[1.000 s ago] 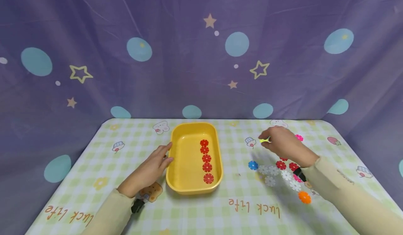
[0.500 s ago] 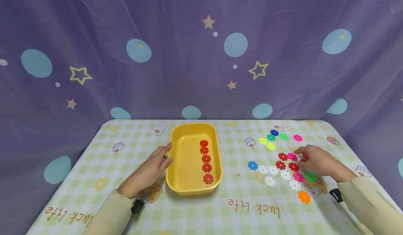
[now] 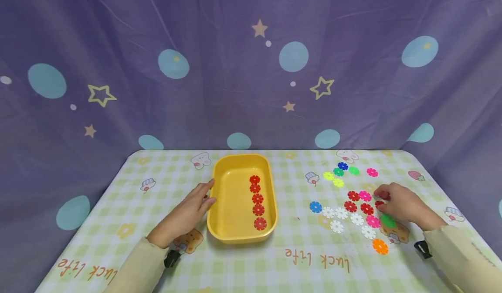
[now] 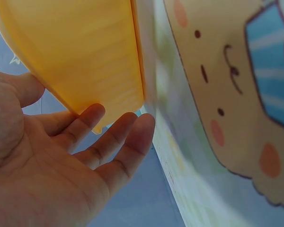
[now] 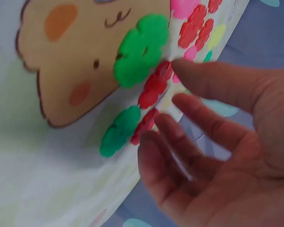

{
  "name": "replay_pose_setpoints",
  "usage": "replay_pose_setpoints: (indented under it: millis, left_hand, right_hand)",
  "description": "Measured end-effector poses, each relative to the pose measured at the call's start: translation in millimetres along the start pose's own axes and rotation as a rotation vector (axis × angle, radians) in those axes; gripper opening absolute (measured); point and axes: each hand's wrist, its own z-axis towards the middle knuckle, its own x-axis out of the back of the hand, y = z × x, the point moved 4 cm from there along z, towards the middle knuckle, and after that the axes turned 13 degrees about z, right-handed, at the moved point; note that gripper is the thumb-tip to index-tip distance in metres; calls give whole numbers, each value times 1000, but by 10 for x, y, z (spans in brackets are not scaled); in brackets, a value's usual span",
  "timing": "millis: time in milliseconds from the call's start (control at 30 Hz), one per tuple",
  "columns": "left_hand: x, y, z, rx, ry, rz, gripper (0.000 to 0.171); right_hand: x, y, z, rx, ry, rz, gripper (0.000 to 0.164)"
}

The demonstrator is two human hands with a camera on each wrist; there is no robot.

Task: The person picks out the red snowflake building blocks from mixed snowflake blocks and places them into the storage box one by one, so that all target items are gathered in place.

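Observation:
A yellow tray (image 3: 242,239) stands mid-table with a column of several red snowflake discs (image 3: 257,199) along its right side. My left hand (image 3: 187,210) touches the tray's left side; in the left wrist view its fingers are slightly bent against the yellow wall. Over on the right, my right hand (image 3: 401,203) reaches down to a red snowflake disc (image 5: 152,92) on the cloth. Its thumb and fingers are spread around the disc, with a gap between the tips. A bright green disc (image 5: 141,49) and a darker green disc (image 5: 120,131) lie close by.
Left of my right hand lie loose discs: red (image 3: 367,209), pink (image 3: 365,195), white (image 3: 357,219), blue (image 3: 315,207) and orange (image 3: 380,246). Farther back are yellow (image 3: 328,176), dark blue (image 3: 343,166) and green ones (image 3: 354,171). A purple curtain (image 3: 219,88) hangs behind the table.
My right hand has put down a yellow disc at the back and moved right and nearer to the red discs. The left hand and tray have stayed put.

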Motion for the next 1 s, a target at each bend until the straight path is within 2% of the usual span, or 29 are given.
replay_pose_setpoints:
  millis: [100, 233, 500, 733, 1000]
  left_hand:
    - [-6, 0, 0, 5, -1, -5, 54]
    - [-1, 1, -4, 5, 0, -2, 54]
    - [-3, 0, 0, 20, -7, -2, 54]
    - [-5, -16, 2, 16, -10, -6, 55]
    - [-22, -10, 11, 16, -5, -7, 54]
  right_hand:
    - [48, 72, 3, -31, 11, -8, 22]
    - [52, 151, 2, -52, -20, 20, 14]
    - [95, 258, -27, -61, -70, 30, 23]
    - [93, 290, -45, -25, -50, 34, 22]
    - [97, 330, -68, -67, -73, 84, 17]
